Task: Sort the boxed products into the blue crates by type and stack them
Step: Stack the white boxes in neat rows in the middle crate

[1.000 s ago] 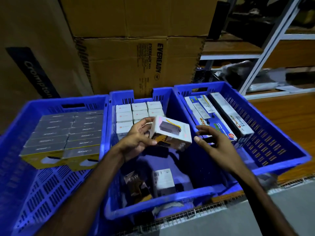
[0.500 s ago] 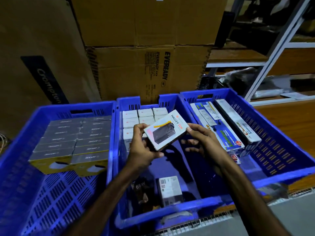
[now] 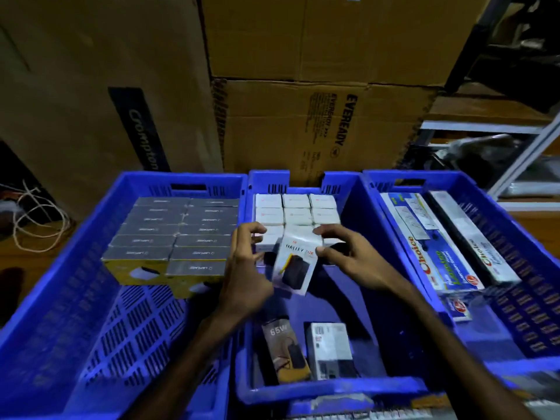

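Box [image 3: 295, 262] — now upright, lower

The white box [image 3: 295, 262] that I held in both hands read "HALLEY 20K" across its top. At six o'clock from it, a dark box [image 3: 283, 350] lying in the middle crate bore "65W". Toward three o'clock, the long boxes [image 3: 436, 256] in the right crate carried "Choice" in red letters. At twelve o'clock a cardboard carton [image 3: 327, 128] was printed "EVEREADY" down its side, and at ten o'clock a dark band on another carton [image 3: 91, 101] read "Crompton".
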`<state>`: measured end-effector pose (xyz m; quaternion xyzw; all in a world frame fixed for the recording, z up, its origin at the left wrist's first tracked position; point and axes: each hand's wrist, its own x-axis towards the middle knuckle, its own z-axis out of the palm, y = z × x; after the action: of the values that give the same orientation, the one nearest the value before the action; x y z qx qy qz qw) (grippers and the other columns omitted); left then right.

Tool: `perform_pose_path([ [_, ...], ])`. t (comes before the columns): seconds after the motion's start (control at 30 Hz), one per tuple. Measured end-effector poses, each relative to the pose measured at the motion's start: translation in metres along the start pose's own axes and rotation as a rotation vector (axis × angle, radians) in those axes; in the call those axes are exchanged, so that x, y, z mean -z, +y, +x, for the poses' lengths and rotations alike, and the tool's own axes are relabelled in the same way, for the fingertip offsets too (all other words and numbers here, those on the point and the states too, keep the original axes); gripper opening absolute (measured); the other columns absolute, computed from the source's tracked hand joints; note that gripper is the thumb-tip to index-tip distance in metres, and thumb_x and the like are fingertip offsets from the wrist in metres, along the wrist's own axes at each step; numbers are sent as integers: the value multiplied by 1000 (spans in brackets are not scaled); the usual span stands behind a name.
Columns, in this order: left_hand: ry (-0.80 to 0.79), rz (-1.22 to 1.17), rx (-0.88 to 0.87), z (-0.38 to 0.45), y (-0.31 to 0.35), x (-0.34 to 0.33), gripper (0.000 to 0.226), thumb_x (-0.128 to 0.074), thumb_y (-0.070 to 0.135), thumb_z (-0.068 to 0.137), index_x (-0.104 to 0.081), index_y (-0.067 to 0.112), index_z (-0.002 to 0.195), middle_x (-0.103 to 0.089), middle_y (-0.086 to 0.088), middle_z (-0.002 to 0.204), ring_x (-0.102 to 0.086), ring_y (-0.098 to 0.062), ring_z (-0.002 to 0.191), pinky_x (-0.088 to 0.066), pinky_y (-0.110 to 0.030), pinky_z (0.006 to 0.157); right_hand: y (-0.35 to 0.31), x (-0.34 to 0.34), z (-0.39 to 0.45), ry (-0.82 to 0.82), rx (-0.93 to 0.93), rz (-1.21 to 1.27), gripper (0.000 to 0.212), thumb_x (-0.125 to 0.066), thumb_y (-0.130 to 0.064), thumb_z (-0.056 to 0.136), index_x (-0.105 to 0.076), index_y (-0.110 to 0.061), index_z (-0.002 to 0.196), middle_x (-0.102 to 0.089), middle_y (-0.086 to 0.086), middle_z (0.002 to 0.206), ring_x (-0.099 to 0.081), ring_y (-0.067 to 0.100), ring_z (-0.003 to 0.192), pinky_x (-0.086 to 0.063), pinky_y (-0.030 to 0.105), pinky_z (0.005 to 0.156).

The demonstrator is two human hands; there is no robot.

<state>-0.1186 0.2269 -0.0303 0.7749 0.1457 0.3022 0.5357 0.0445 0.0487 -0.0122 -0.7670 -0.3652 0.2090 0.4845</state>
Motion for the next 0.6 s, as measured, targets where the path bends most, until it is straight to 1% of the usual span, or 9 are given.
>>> perform_pose_path([
  [0.07,33,-75,37,-1,3,5,64,-67,27,53,-48,30,114,-50,-7,129,-57,-17,123,-57,-30,95,7,-18,12,-49,25,-168,29,-66,-19,98,-59,-20,127,-68,-6,96,-68,3,71,-53,17,66],
  [0.1,50,-100,53,-2,4,6,64,-66,23,53,-48,32,113,-50,-6,129,-58,-17,122,-57,-26,93,10,-27,16,-68,22,-193,30,-65,-17,99,-57,-20,128,-67,-5,94,-65,0,70,-50,15,65],
  [0.2,109,-161,109,-1,3,8,64,-55,2,55,-49,31,111,-52,-2,128,-61,-18,118,-57,-25,89,24,-50,29,-106,42,-248,34,-66,-22,97,-54,-30,128,-66,0,117,-68,12,92,-57,35,85],
  [0.23,129,-177,122,-1,1,9,64,-51,0,55,-50,30,111,-53,-2,127,-62,-18,116,-58,-26,89,29,-55,33,-112,57,-276,35,-66,-22,96,-53,-31,127,-64,-1,122,-66,14,99,-55,37,90],
  [0.27,144,-186,132,0,-1,10,64,-48,-2,55,-50,29,111,-54,-2,127,-63,-18,114,-58,-25,88,31,-60,36,-110,70,-304,35,-67,-21,95,-54,-29,127,-62,-1,125,-64,15,106,-52,33,94],
  [0.33,155,-198,143,0,-3,11,65,-46,-9,56,-51,28,109,-54,-3,125,-64,-21,111,-58,-24,86,36,-67,41,-101,96,-337,36,-68,-14,93,-55,-23,126,-58,2,128,-58,12,113,-44,17,95],
  [0.4,152,-203,147,1,-5,11,67,-46,-15,58,-51,28,109,-56,-5,123,-65,-25,110,-58,-24,86,41,-71,46,-79,111,-370,36,-69,-10,90,-57,-19,123,-56,2,125,-54,8,108,-37,3,88],
  [0.47,152,-184,153,1,-5,12,62,-45,-7,56,-52,26,108,-57,-3,120,-66,-23,106,-58,-26,86,46,-73,50,-59,135,-397,37,-73,-10,86,-58,-20,119,-53,-1,119,-53,7,100,-38,5,83],
  [0.6,139,-128,139,1,-8,11,61,-38,-2,54,-56,32,101,-60,-7,119,-69,-19,102,-59,-26,85,52,-83,55,-24,160,-472,43,-81,-12,79,-56,-18,114,-43,-5,113,-52,8,83,-46,22,75],
])
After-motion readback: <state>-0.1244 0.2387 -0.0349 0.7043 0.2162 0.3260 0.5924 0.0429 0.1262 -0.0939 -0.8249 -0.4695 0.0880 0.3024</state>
